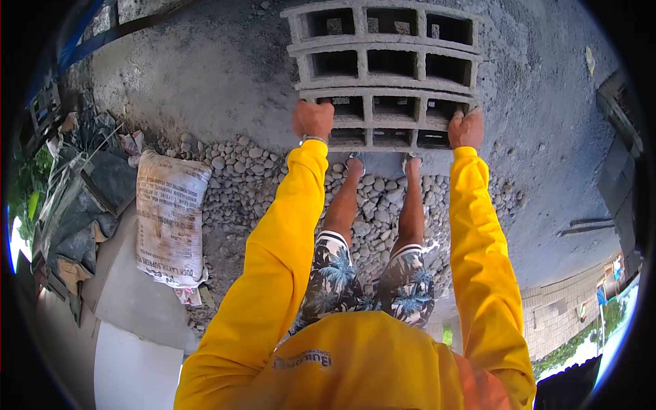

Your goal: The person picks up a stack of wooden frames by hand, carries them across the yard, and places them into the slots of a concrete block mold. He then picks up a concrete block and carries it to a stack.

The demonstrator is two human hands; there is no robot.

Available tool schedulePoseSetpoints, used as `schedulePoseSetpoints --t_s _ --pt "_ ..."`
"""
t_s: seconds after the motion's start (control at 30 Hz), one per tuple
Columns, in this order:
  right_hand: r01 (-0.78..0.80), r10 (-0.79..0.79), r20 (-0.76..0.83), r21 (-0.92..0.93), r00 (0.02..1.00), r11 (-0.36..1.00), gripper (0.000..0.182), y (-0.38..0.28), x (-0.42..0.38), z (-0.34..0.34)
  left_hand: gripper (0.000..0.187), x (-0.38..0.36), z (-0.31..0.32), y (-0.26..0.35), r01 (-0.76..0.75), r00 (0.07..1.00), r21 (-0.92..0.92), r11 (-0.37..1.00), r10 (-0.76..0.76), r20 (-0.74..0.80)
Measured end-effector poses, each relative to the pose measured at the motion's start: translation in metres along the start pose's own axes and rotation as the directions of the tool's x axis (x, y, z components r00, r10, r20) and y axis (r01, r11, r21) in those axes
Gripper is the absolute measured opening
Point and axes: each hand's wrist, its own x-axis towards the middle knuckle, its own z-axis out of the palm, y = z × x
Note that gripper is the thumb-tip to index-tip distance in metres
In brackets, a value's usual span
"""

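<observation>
The ground (205,68) is grey packed dirt. On it lie three hollow concrete blocks (386,51) side by side, a bed of round pebbles (253,171) — and a worn printed sack (169,219) beside the pebbles, near crumpled dark sheeting (89,198).

Outdoor bldg site – hollow concrete blocks (386,72), gravel pile (273,178), cement sack (171,219).

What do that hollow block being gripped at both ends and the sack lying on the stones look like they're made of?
The hollow block looks like cast concrete: grey, rough, matte, with three open cells per row. The left hand and right hand grip its two ends. The sack looks like woven plastic or heavy paper, off-white, printed, stained and creased; which one is hard to tell.
</observation>
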Motion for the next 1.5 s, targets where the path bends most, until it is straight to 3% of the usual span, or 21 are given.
schedulePoseSetpoints --t_s 0.3,0.4,0.47,0.6,0.73,0.77,0.8,0.83,0.87,0.9,0.93,0.97,1.0,1.03,1.07,1.1,1.13,1.17,1.3,1.37,1.5 --pt "-0.03 0.029 0.188 0.004 0.982 1.0 0.044 -0.001 0.009 -0.022 0.034 -0.002 -0.011 0.001 -0.028 0.994 -0.008 1.0 0.029 0.109" --pt "-0.032 0.04 0.2 -0.039 0.979 0.999 0.07 -0.013 0.002 -0.057 0.062 -0.017 -0.034 0.005 -0.075 0.982 -0.045 0.996 0.081 0.168" --pt "-0.139 0.118 0.137 0.154 0.984 0.978 0.07 -0.003 -0.017 -0.079 0.095 -0.028 -0.045 -0.005 -0.092 0.975 -0.161 0.983 0.122 0.188" --pt "-0.227 0.133 0.251 0.395 0.959 0.89 0.062 0.06 -0.123 -0.132 0.091 -0.063 -0.088 -0.044 -0.069 0.993 -0.227 0.971 0.089 0.077" --pt "-0.35 0.174 0.604 0.186 0.778 0.918 0.051 0.164 -0.286 -0.192 0.074 -0.096 -0.126 -0.113 -0.115 0.988 -0.064 0.991 0.121 0.1" --pt "-0.554 0.285 0.713 0.172 0.64 0.815 0.048 0.176 -0.321 -0.223 0.069 -0.109 -0.138 -0.123 -0.137 0.986 0.02 0.99 0.135 0.093" --pt "-0.041 -0.023 0.685 0.076 0.728 0.996 0.048 0.283 -0.368 -0.17 0.065 -0.112 -0.141 -0.137 -0.156 0.982 0.043 0.987 0.15 0.116" --pt "-0.3 0.306 0.719 -0.141 0.624 0.943 0.049 0.26 -0.386 -0.224 0.062 -0.115 -0.142 -0.153 -0.179 0.976 0.069 0.982 0.168 0.139" --pt "-0.808 0.507 0.802 -0.053 0.316 0.587 0.051 0.254 -0.405 -0.259 0.062 -0.125 -0.149 -0.16 -0.173 0.973 0.072 0.982 0.159 0.17" --pt "-0.879 0.55 0.799 -0.06 0.242 0.474 0.048 0.285 -0.424 -0.258 0.061 -0.135 -0.157 -0.157 -0.175 0.968 0.072 0.982 0.158 0.195" --pt "-0.897 0.507 0.786 0.131 0.354 0.422 0.049 0.33 -0.445 -0.244 0.059 -0.15 -0.167 -0.148 -0.195 0.967 0.108 0.975 0.173 0.187" --pt "-0.654 0.39 0.806 -0.005 0.445 0.756 0.046 0.33 -0.437 -0.271 0.057 -0.165 -0.172 -0.136 -0.219 0.965 0.149 0.964 0.191 0.18" --pt "-0.164 0.261 0.808 -0.204 0.528 0.965 0.043 0.33 -0.428 -0.297 0.054 -0.178 -0.171 -0.125 -0.245 0.957 0.081 0.966 0.228 0.176" --pt "0.247 0.129 0.792 -0.335 0.597 0.909 0.043 0.334 -0.42 -0.32 0.052 -0.189 -0.168 -0.116 -0.28 0.945 0.017 0.96 0.272 0.181" --pt "0.161 0.127 0.752 -0.297 0.646 0.941 0.042 0.337 -0.413 -0.327 0.049 -0.197 -0.163 -0.104 -0.279 0.933 -0.001 0.96 0.271 0.235" --pt "-0.338 0.295 0.704 -0.082 0.646 0.938 0.042 0.344 -0.403 -0.329 0.047 -0.203 -0.154 -0.09 -0.281 0.917 -0.014 0.96 0.273 0.29" --pt "-0.778 0.467 0.674 0.264 0.572 0.57 0.042 0.343 -0.395 -0.332 0.046 -0.213 -0.14 -0.08 -0.281 0.906 -0.12 0.952 0.305 0.292" --pt "-0.834 0.545 0.633 0.447 0.55 0.323 0.043 0.339 -0.388 -0.341 0.046 -0.222 -0.135 -0.066 -0.282 0.89 -0.228 0.932 0.343 0.299" --pt "-0.557 0.395 0.404 0.7 0.825 0.448 0.039 0.352 -0.349 -0.344 0.039 -0.316 -0.131 0.024 -0.235 0.84 -0.291 0.927 0.345 0.419" --pt "-0.628 0.491 0.444 0.71 0.75 0.318 0.04 0.342 -0.346 -0.366 0.035 -0.349 -0.125 0.057 -0.291 0.781 -0.287 0.913 0.4 0.48" --pt "-0.497 0.447 0.319 0.787 0.836 0.366 0.04 0.358 -0.369 -0.375 0.036 -0.361 -0.089 0.105 -0.452 0.654 -0.098 0.887 0.404 0.64"
